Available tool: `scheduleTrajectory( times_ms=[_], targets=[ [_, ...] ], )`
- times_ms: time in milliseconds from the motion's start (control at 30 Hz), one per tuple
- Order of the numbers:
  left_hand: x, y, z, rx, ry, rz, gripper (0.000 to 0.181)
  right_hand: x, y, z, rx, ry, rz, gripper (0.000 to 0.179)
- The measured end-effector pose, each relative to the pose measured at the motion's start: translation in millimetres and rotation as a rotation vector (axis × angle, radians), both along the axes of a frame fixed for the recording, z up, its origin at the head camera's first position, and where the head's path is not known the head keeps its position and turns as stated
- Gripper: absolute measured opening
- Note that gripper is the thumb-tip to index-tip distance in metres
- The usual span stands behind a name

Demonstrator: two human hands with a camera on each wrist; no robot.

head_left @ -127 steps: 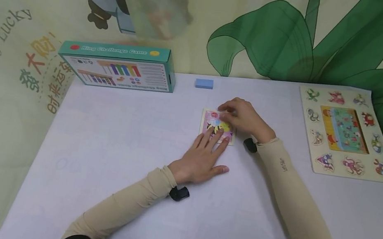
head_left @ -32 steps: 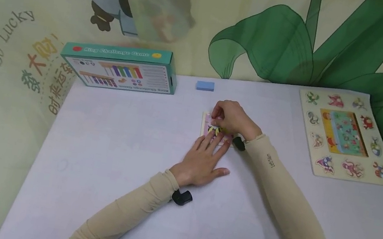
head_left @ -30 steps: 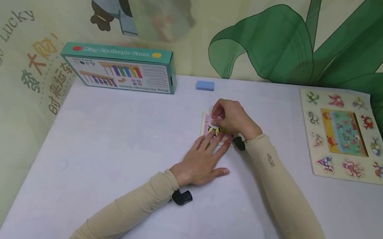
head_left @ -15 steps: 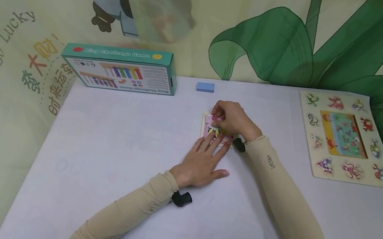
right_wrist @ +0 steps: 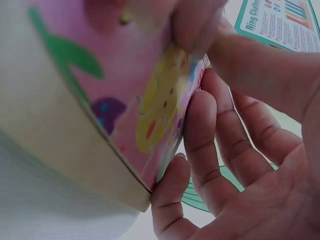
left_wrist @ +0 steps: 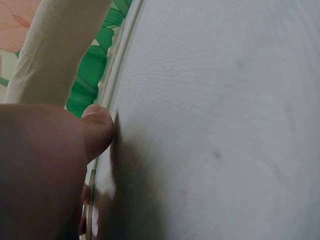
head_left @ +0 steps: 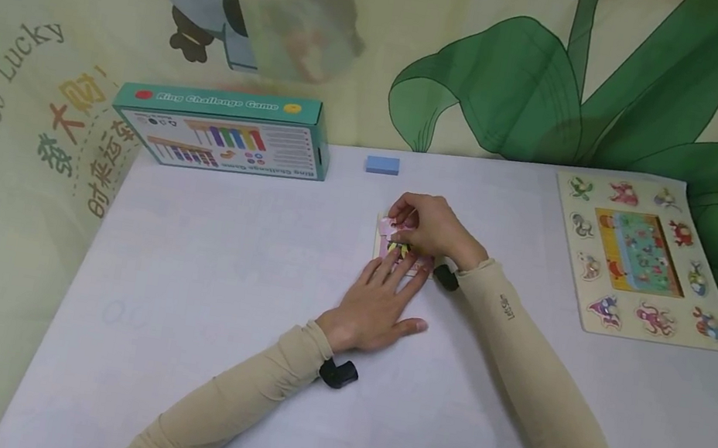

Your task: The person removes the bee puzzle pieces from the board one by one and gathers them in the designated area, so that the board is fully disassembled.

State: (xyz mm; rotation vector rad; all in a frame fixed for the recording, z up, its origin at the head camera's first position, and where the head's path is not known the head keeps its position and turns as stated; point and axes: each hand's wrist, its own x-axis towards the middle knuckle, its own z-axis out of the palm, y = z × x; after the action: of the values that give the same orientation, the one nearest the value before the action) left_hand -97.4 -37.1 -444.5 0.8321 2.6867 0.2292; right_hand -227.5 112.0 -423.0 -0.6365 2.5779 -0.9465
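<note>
A small pink jigsaw puzzle (head_left: 380,251) with a pale wooden frame lies mid-table, partly covered by both hands. My left hand (head_left: 374,309) lies flat, its spread fingers resting on the puzzle's near part. Above its far left part, my right hand (head_left: 432,226) has curled fingers, with thumb and index pinching what looks like a pale pink puzzle piece (head_left: 389,229); their tips partly hide it. The right wrist view shows the puzzle's yellow animal picture (right_wrist: 157,100) beside the right fingers (right_wrist: 201,127). In the left wrist view, the left thumb (left_wrist: 100,130) is just above the tabletop.
A teal Ring Challenge Game box (head_left: 222,130) stands at the back left. Near the back edge lies a blue block (head_left: 382,165). A larger wooden board (head_left: 577,278) with animal pictures and a recessed centre lies at the right, by the table's edge.
From the puzzle's far right corner, my right hand has moved left and slightly nearer. A pale pink piece now shows tilted at its fingertips. The left hand has stayed on the puzzle.
</note>
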Motion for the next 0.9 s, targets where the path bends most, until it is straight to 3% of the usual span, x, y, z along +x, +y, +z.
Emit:
scheduleTrajectory(
  times_ms=[300,500,900],
  targets=[
    [-1.0,0.5,-0.7,0.007,0.0,0.001,0.083,-0.5,2,-1.7,-0.008,-0.033,-0.029,0.028],
    [-1.7,-0.2,0.0,-0.001,-0.017,0.004,0.082,-2.0,8,-7.0,-0.04,-0.006,-0.045,0.025],
    [-0.1,0.6,3.7,-0.012,-0.023,0.021,0.08,-8.8,33,-4.5,-0.126,0.013,-0.182,0.029]
  ],
)
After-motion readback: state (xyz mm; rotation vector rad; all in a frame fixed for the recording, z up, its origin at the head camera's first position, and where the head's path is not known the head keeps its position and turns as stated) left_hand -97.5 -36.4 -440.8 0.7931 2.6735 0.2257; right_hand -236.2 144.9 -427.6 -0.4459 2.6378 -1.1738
